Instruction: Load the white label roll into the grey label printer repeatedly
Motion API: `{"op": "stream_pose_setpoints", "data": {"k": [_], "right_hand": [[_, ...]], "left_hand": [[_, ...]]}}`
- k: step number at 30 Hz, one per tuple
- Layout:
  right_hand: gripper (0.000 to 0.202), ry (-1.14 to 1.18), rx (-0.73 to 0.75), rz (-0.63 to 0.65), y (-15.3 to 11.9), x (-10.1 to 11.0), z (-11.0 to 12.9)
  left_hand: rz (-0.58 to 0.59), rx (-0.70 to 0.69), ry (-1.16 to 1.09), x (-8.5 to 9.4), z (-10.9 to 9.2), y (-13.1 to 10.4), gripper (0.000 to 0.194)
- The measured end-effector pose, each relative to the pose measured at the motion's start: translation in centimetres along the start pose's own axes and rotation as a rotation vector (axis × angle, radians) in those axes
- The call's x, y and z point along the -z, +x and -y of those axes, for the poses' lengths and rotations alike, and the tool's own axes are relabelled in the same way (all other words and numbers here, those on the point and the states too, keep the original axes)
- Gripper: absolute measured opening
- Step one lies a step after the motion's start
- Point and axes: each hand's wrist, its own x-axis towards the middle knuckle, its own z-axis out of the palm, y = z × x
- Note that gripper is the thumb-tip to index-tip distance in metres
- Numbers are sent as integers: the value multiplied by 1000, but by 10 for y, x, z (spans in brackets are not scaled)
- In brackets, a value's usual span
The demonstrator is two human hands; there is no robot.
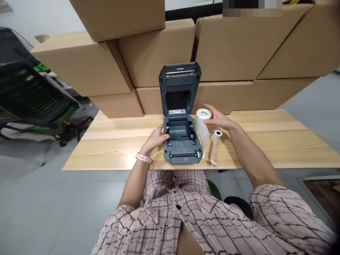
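A dark grey label printer (pixel 183 146) stands on the table with its lid (pixel 178 86) raised. Its roll compartment holds no roll. My left hand (pixel 157 137) grips the printer's left side wall, thumb over the rim and fingers partly hidden behind it. To the right of the printer, my right hand (pixel 216 117) is closed around a large white label roll (pixel 203 114), whose loose strip hangs toward the table's front. A smaller, narrow paper roll (pixel 218 133) with a dark core rests nearby, its strip trailing toward the front edge.
Stacked cardboard boxes (pixel 225 49) form a wall along the back of the wooden table (pixel 111 148), close behind the raised lid. On the left is a black and green office chair (pixel 32 92). The table's front edge runs just before my body.
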Motion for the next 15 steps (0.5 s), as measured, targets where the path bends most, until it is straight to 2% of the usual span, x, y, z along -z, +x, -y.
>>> {"op": "stream_pose_setpoints", "data": {"k": [2, 5, 8, 10, 12, 15], "right_hand": [[102, 134, 10, -47, -22, 12, -11], [77, 295, -45, -105, -64, 25, -27], [67, 349, -120, 54, -92, 17, -36], [65, 345, -150, 153, -99, 4, -36], [63, 294, -148, 200, -100, -5, -35], [73, 59, -10, 180, -108, -3, -29]], "left_hand": [[-5, -5, -19, 0, 2, 0, 85], [-5, 10, -11, 0, 2, 0, 82], [-1, 16, 29, 0, 2, 1, 80], [-15, 4, 38, -1, 3, 1, 80], [-38, -12, 31, -2, 5, 0, 81], [-62, -25, 20, -5, 6, 0, 83]]}}
